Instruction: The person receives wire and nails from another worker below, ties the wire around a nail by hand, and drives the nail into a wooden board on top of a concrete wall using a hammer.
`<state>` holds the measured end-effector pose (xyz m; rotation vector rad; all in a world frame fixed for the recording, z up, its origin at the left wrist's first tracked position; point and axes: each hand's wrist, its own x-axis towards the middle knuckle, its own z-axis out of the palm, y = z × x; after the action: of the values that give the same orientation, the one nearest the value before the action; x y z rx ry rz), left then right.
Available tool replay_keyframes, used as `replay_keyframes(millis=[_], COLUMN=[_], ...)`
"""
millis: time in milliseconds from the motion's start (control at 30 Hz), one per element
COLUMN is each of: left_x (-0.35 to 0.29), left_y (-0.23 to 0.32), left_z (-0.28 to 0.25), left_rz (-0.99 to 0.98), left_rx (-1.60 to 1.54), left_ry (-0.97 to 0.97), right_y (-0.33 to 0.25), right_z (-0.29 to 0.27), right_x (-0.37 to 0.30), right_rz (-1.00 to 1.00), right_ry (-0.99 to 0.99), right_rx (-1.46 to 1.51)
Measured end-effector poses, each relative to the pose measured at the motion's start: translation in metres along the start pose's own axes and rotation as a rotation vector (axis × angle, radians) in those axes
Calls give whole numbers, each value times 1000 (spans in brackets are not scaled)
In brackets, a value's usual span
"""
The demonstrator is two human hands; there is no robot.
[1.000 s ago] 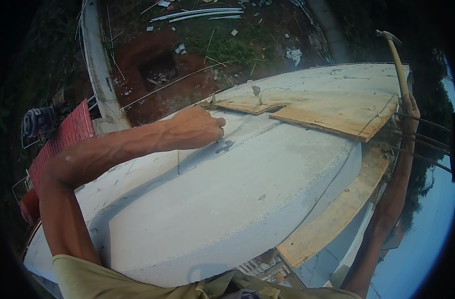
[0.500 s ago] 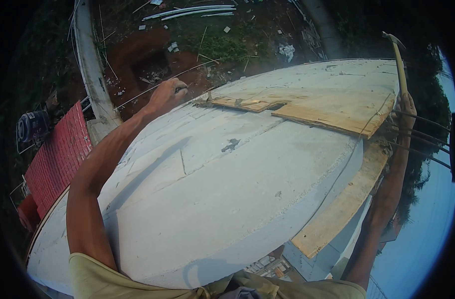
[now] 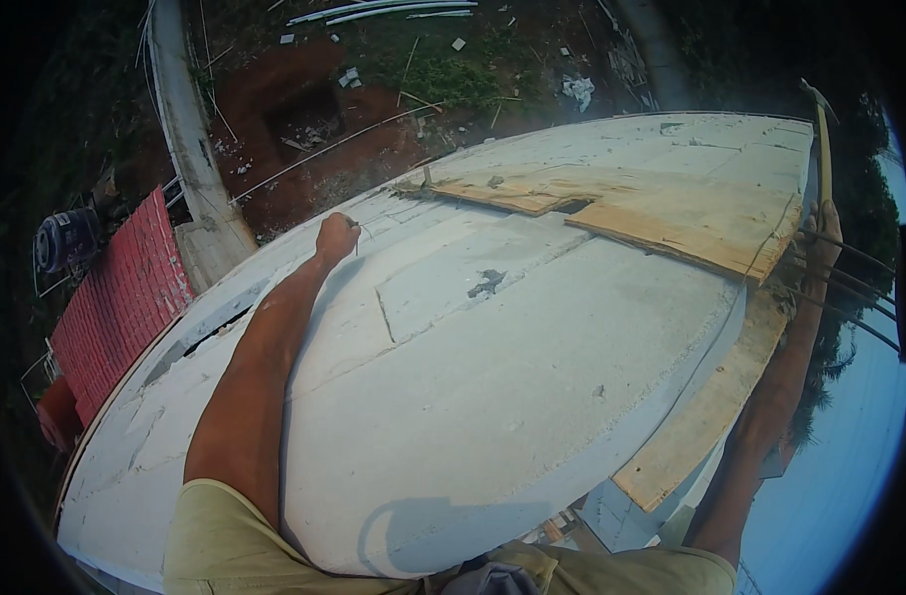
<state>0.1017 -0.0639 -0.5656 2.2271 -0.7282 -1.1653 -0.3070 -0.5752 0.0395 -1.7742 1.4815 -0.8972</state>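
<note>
I am looking down from high up on a white concrete slab (image 3: 492,397), with the ground far below. At the far left, a red brick wall (image 3: 116,297) is standing beside a dark drum (image 3: 64,238), and a pale concrete post (image 3: 190,139) is rising past the slab's edge. My left arm is stretching forward across the slab, and my left hand (image 3: 336,236) is resting near its far edge, my grip closing into a loose fist around a thin wire (image 3: 362,230) that is sticking out just beside my fingers. Right of that, a dark chipped patch (image 3: 487,284) is showing in the white surface, and beyond it a worn plywood sheet (image 3: 661,203) is lying flat over the slab's far right part. At the far right, my right hand (image 3: 822,233) is reaching up past the slab's edge, my grip wrapping tightly around the wooden handle of a hammer (image 3: 823,139), whose head is pointing skyward.
</note>
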Motion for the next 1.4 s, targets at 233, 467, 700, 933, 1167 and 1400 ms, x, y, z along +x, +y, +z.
replay_keyframes(millis=[233,467,700,933,1167,1400], left_x=[3,15,8,-26,-52,-74], left_y=[-31,-21,24,73,182,249], left_z=[16,0,-19,-58,-76,-108], left_rz=[-59,88,85,-42,29,220], left_rx=[-51,-326,-527,-792,-1018,-1069], left_ry=[11,-10,-23,-90,-414,-548], right_y=[8,30,-25,-90,-180,-219], right_z=[-22,-90,-145,-110,-58,135], right_x=[-45,-98,-117,-267,-319,-243], right_rz=[35,-7,-356,-262,-453,-456], right_ry=[80,135,125,57,18,-494], right_rx=[-66,-41,-112,412,-77,-172])
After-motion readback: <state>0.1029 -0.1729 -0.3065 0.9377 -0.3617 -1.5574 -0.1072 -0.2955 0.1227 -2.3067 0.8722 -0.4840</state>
